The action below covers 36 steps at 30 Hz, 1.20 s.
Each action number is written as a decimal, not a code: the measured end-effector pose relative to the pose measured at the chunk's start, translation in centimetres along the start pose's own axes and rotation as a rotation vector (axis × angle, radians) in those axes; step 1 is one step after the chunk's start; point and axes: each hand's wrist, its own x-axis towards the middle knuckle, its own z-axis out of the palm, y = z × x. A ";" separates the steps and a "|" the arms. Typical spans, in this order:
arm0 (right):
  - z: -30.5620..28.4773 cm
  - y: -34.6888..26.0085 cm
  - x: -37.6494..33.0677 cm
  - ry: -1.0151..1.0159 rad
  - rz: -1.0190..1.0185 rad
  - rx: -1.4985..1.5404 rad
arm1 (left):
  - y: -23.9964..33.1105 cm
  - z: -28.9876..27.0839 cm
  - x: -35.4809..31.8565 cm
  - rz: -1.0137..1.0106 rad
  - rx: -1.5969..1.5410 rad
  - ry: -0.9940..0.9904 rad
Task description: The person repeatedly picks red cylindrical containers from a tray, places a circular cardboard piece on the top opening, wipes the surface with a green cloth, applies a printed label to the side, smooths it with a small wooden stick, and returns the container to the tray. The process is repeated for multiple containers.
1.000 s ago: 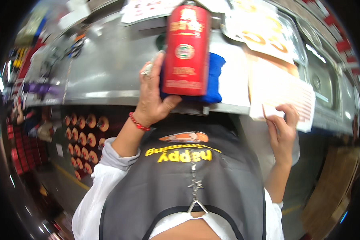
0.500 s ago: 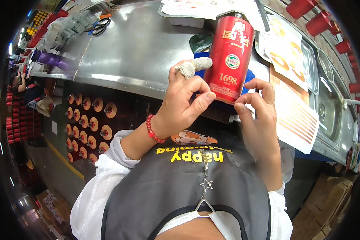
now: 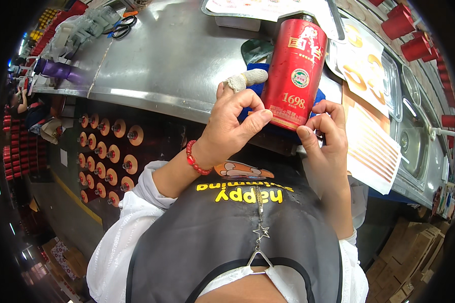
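Both my hands at the foot of a tall red cylindrical bottle with gold lettering [image 3: 294, 70]

The bottle lies on a blue cloth [image 3: 252, 87] on the steel counter [image 3: 172, 55]. My left hand [image 3: 232, 126] pinches its lower edge with thumb and forefinger; my right hand [image 3: 324, 139] presses fingertips against that same edge, just beside.

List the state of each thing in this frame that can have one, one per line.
red bottle: lying on the steel counter, base toward the person, both hands at its base.
left hand: thumb and forefinger pinched at the bottle's lower edge; one fingertip wrapped in cloth.
right hand: fingers curled against the bottle's base corner.
blue cloth: spread under the bottle.
scissors: lying closed on the counter.
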 end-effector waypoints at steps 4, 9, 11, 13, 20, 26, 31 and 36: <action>0.2 0.0 0.0 0.010 0.006 -0.002 | -0.4 -0.6 -0.3 -0.132 -0.068 -0.063; 0.2 -0.2 0.2 0.011 0.005 -0.015 | -0.8 -0.5 -0.6 -0.108 -0.069 -0.046; 0.3 -0.1 0.2 0.015 0.003 -0.014 | -0.9 -0.6 -0.6 -0.126 -0.085 -0.041; 0.3 -0.1 0.2 0.019 -0.004 -0.019 | -1.1 -0.6 -0.7 -0.141 -0.121 -0.028; 0.4 0.1 0.1 0.017 0.029 -0.003 | -1.3 -0.2 -0.8 -0.186 -0.199 -0.017; 0.4 0.3 0.1 0.024 0.003 0.004 | -1.1 -0.3 -0.7 -0.235 -0.213 -0.040; 0.3 0.3 0.2 0.019 -0.003 0.001 | -1.3 -0.5 -0.5 -0.108 -0.066 -0.044; 0.4 0.2 0.2 0.024 -0.032 0.002 | -1.0 -0.6 -0.6 -0.166 -0.111 -0.040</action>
